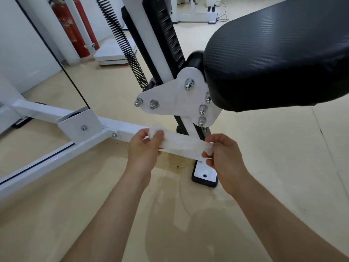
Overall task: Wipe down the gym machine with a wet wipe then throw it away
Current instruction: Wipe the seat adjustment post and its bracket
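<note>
A black padded seat (279,53) fills the far right of the scene and is cut off by the top and right edges, while the gym machine (177,99) it belongs to sends its slanted black-and-white upright out of view at the top. A coiled spring (124,42) beside that upright also runs off the top edge. At far left, a red fire extinguisher (75,29) stands partly hidden behind a white post, its upper part out of frame. The white frame rail (47,161) crosses the pale floor (273,167) from the left and disappears behind the hands; whether the cloth touches it there cannot be told. Below the bolted white bracket, the wet wipe (181,146) is held out as a flat white band in front of the machine's lower post, above the black-edged foot plate (204,174). The left hand (145,148) pinches the bunched left end between thumb and curled fingers, with a tuft of cloth standing above the knuckles. The right hand (224,157) nips the right end between thumb and fingertips, which cover that end of the cloth. Both bare forearms reach in from the near edge.
</note>
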Available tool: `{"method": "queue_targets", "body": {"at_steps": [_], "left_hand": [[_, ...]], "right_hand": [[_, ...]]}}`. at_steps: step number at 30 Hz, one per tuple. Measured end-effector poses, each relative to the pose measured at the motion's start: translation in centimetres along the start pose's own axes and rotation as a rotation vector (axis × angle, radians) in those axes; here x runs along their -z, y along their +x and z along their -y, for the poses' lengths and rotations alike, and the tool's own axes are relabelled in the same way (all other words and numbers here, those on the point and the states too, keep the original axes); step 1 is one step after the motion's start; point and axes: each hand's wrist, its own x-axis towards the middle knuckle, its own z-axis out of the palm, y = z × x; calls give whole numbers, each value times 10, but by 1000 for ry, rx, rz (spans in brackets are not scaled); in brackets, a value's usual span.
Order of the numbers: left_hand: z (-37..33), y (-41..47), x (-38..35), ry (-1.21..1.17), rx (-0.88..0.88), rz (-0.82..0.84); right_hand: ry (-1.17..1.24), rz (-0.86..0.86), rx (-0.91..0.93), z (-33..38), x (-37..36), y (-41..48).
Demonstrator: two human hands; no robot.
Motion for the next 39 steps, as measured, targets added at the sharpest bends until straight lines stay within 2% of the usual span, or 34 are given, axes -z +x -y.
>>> {"method": "queue_targets", "body": {"at_steps": [3,6,9,12,16,19,21,26,29,33,36,39], "left_hand": [[6,8,8,27,-5,-48],[22,6,8,191,-32,-57],[33,13,4,229,-51,-72],[25,25,-12,192,-69,-68],[22,37,-43,55,-72,-39],[32,49,-61,91,-98,-134],[36,54,-71,68,-101,-205],[43,56,-85,199,-160,-302],[50,56,-86,186,-132,-272],[53,52,-75,30,-122,-132],[57,41,-67,40,-227,64],[62,40,-70,315,-586,56]], "right_hand": [[-11,-54,-104,-16,11,5],[-3,-9,-195,-32,21,7],[25,100,-186,-38,30,12],[-26,133,-181,-36,30,16],[172,85,-234,-32,14,22],[406,37,-280,-25,-2,28],[461,25,-279,-21,-11,34],[490,179,-207,-17,-28,51],[514,226,-177,-19,-37,57],[630,59,-186,-25,-47,69],[628,-25,-224,-23,-52,72],[651,9,-239,-24,-52,68]]}}
